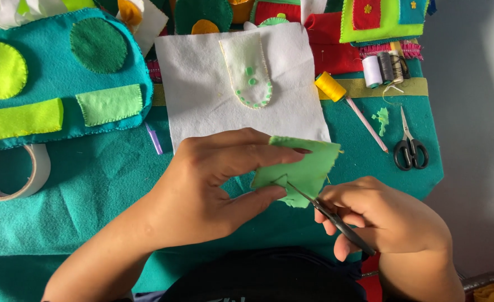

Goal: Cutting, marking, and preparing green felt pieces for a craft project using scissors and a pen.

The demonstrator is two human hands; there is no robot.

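Spreading teal felt sheet [90, 190], gray floor [476, 112] beside, scissors [410, 146] atop.

surface: teal felt sheet [79, 190] | right: bare grey tabletop [476, 112] | light: bright, from right

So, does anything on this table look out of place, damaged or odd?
Little stands out. A small green felt scrap lies loose beside the black scissors; it looks like cutting waste. The green felt piece in the left hand has uneven edges where the right hand snips it.
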